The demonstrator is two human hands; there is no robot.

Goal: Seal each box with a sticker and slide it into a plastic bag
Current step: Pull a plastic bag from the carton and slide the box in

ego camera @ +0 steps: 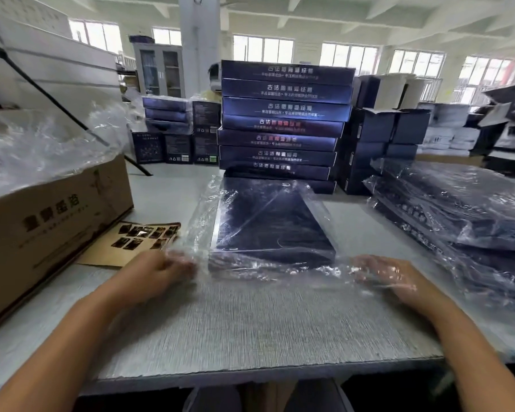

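Box in question is a flat, dark navy rectangle, lying face-up in the middle of the worktop, and it's already inside a clear plastic bag. The bag is thin and crinkly and throws a lot of glare. Its open end bunches up loose along the box's near edge, on the person's side. A pale strip runs along the box's left edge, and the corners look crisp and square.

The left hand is at the bag's near-left corner with fingers curled in, pinching the film. It's blurry, so the exact grip is hard to read. The right hand is at the near-right corner with film draped over it. Its fingers look fairly flat, but whether it actually has hold of the plastic, can't tell.

Behind the box there's a tall stack of boxes, same navy card with light lettering on the sides. To the right sits a pile of bagged boxes, all shiny and wrinkled. On the left is a brown corrugated carton stuffed with more clear film. Just beside it, a tan sticker sheet with small dark stickers lies flat. The worktop itself is grey with a fine ribbed texture.
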